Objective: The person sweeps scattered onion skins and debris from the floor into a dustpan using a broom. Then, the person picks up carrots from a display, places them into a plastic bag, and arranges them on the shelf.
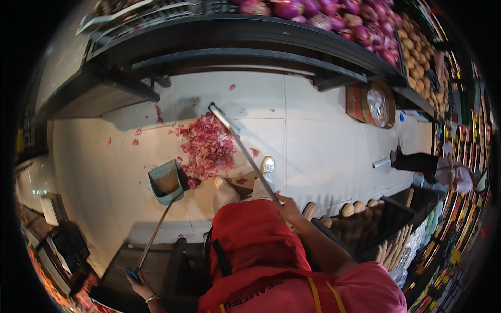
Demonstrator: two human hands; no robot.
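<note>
A loose pile of red onion skins (pixel 207 146) lies on the tiled floor just in front of my feet. My right hand (pixel 287 210) grips the long handle of a broom (pixel 250 158), whose narrow head rests along the upper right side of the pile. Around the end of a dustpan's handle (pixel 154 234) my left hand (pixel 141 285) is closed. The teal dustpan (pixel 166 182) sits on the floor left of the pile, its opening not plainly facing the skins. A small red onion (pixel 192 183) lies between the pan and my left shoe.
Ahead runs a dark display stand (pixel 235 33) heaped with red onions (pixel 332 13) and potatoes (pixel 417 58). A cardboard box (pixel 362 103) stands beneath it. Root vegetables (pixel 352 211) fill a rack behind me on the right. Another person (pixel 442 168) stands far right. Scattered skins (pixel 137 135) lie leftward.
</note>
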